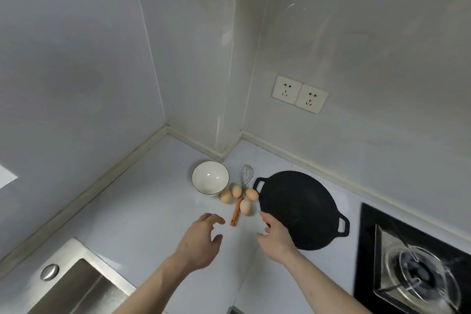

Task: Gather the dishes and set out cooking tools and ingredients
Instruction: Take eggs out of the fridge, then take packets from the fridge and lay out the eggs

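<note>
Countertop (142,211) in white is filling the middle of the view, running into a far corner of grey wall. Near that corner a white bowl (210,177) is sitting upright and empty. Just right of it a whisk (241,192) is lying flat, its wire head pointing far and its orange handle pointing near. Four eggs (236,191) are lying around the whisk: two left of the handle beside the bowl, two right of it, the farther right one close to the rim of a black griddle pan (298,209) with two loop handles. The left hand (201,237) is hovering over the counter near the whisk handle, fingers spread and loosely curved, holding nothing. The right hand (276,234) is reaching over the pan's near-left edge, fingers likewise wide and holding nothing. A steel sink (76,285) is showing at near left, a gas burner (418,273) at near right, and two wall sockets (299,93) above the pan.
</note>
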